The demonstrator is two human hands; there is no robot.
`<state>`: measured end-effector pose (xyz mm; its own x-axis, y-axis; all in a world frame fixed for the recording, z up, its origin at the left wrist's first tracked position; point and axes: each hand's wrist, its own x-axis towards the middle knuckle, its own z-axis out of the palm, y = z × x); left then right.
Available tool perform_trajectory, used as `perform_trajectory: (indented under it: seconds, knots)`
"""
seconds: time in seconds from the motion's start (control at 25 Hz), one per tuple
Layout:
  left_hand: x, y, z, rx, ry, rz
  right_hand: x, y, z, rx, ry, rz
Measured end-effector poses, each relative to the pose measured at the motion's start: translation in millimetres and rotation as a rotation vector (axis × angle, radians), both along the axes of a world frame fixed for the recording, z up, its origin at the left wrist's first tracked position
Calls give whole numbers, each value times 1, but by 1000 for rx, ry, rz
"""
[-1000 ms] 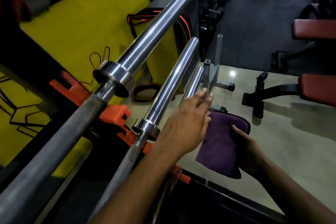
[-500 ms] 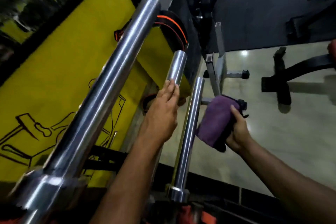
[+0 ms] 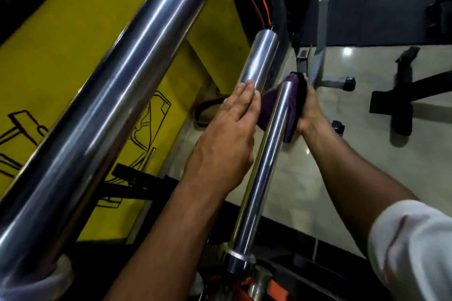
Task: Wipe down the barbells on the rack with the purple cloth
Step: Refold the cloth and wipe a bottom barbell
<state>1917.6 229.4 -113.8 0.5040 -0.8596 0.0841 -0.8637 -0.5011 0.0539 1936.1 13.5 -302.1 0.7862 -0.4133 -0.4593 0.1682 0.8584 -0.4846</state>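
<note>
The left hand (image 3: 227, 137) lay flat, fingers straight, on the middle shiny steel barbell sleeve (image 3: 260, 60). The right hand (image 3: 309, 111) had its grip clenched around the bunched purple cloth (image 3: 270, 105), pressed to the far end of the nearest, thinner steel barbell sleeve (image 3: 263, 166). A thick barbell sleeve (image 3: 117, 95) ran along the left, beside the yellow wall (image 3: 61, 44).

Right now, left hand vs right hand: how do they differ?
The left hand lies flat, fingers straight and together, resting on the middle barbell sleeve; the right hand is curled round the purple cloth. The left hand is bare and fully visible; the right hand is partly hidden behind the cloth and the near barbell sleeve. Both reach toward the sleeve ends.
</note>
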Motion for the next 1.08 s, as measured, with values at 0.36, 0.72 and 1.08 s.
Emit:
perform_trajectory:
  seconds: [0.36, 0.72, 1.08]
  knots:
    - [2, 1, 8, -62, 119, 19, -60, 106, -17, -1, 27, 179]
    - [1, 1, 12, -37, 134, 55, -2, 6, 1, -188, 169, 18]
    - [-3, 0, 15, -4, 84, 71, -57, 98, -10, -200, 210, 148]
